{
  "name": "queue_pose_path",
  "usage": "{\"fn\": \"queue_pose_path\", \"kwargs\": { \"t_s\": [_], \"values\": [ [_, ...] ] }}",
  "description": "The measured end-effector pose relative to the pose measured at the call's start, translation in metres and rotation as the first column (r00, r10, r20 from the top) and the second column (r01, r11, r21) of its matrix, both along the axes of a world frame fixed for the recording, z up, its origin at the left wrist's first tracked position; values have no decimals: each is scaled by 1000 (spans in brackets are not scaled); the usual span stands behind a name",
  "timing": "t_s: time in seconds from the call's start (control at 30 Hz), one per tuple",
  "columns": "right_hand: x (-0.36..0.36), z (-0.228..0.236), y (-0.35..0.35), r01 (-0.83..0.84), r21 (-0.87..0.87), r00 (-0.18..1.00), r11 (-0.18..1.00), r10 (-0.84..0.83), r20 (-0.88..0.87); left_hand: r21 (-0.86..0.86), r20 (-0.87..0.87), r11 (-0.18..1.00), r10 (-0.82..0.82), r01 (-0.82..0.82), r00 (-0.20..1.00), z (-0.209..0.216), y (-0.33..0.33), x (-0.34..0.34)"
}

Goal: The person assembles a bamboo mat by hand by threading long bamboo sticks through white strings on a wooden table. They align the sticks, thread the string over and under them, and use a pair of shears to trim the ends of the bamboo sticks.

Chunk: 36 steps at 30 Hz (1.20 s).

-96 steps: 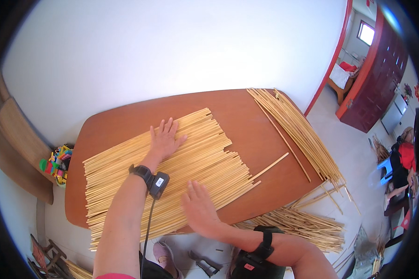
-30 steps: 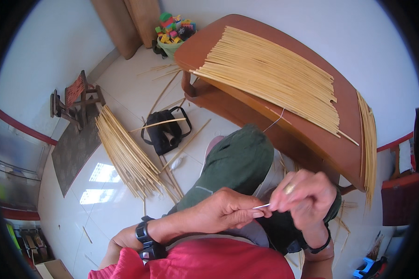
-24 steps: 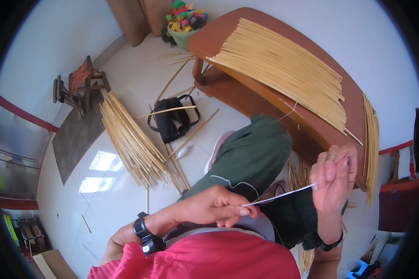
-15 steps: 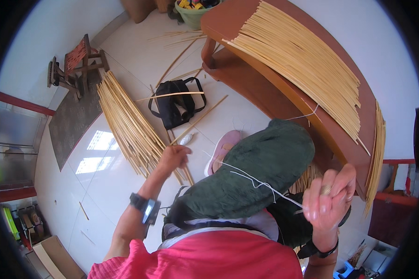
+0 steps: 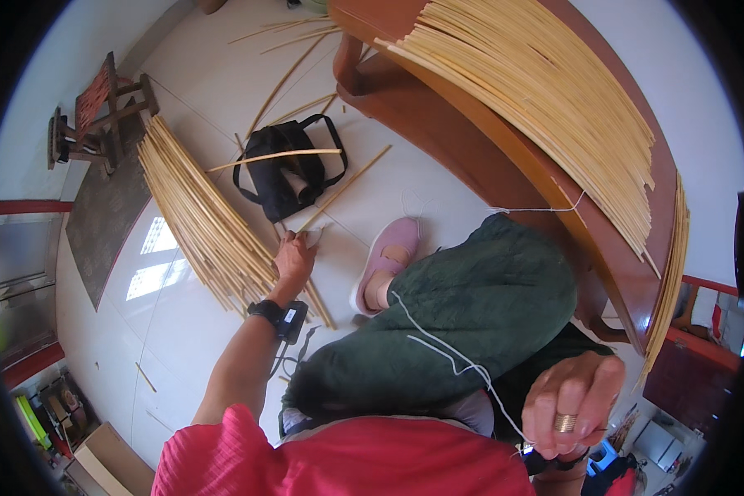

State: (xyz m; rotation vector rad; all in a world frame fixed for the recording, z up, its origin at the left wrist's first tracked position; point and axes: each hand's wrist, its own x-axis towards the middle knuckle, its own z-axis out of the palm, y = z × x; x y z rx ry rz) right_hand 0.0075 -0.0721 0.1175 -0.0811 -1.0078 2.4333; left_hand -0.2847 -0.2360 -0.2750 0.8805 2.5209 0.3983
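My left hand point(image 5: 294, 263) reaches down to the floor beside the cane bundle, its fingers closed round a small ball of white string point(image 5: 317, 235) that they partly cover. At the lower right, my right hand point(image 5: 572, 405), with a ring on one finger, is closed on a thin white string point(image 5: 481, 372). That string runs slackly from the fingers across the dark green trouser leg point(image 5: 488, 289). A large bundle of thin pale canes point(image 5: 202, 211) lies on the floor to the left of my left hand.
Many canes point(image 5: 537, 91) lie side by side on a brown wooden bench point(image 5: 463, 140), with another string hanging at its edge. A black bag point(image 5: 285, 178) with loose canes over it lies ahead. A low folding stool point(image 5: 99, 112) stands at the far left.
My left hand has moved down and forward onto the white string ball. My right hand has dropped lower and nearer my body, and its string has gone slacker. The view has shifted slightly.
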Motion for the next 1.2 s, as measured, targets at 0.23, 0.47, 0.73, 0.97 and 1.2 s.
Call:
{"fn": "queue_pose_path", "kwargs": {
  "t_s": [0.23,0.47,0.73,0.97,1.2],
  "values": [
    [-5,-8,10,-52,-87,999,995,53,13,-113,17,994,8,-6,1000,2,18,-4],
    [-11,-2,13,-29,-104,1000,994,29,3,-128,63,991,-35,43,997,10,27,-6],
    [6,7,66,-315,121,942,941,326,-82,-232,59,967,-97,108,994,13,58,1],
    [30,8,95,-200,-8,977,980,199,-77,-124,133,978,-152,168,980,8,83,2],
    [78,-3,102,338,23,928,941,-337,156,249,494,958,-251,140,832,64,135,21]
  ]
}}
